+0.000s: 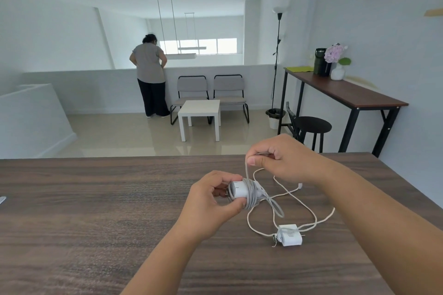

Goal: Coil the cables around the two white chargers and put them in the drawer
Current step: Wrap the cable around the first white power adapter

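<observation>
Left hand (211, 201): fingers curled closed around the first white charger (242, 190), thumb on the near side, fingertips on the far side; the charger is held just above the wooden table (96, 211).
Grey cable (251, 195): several turns already lie around the charger's right half; one loose loop hangs to the near right.
Right hand (285, 159): thumb and forefinger pinched shut on the grey cable, which rises taut from the charger to the fingertips.
Second white charger (290, 235): flat on the table, near right of both hands, untouched.
White cable (309, 211): sprawls uncoiled between the hands and the second charger.
Hidden: the first charger's left end sits behind the left fingers; the white cable's far plug is partly covered by the right wrist.
</observation>
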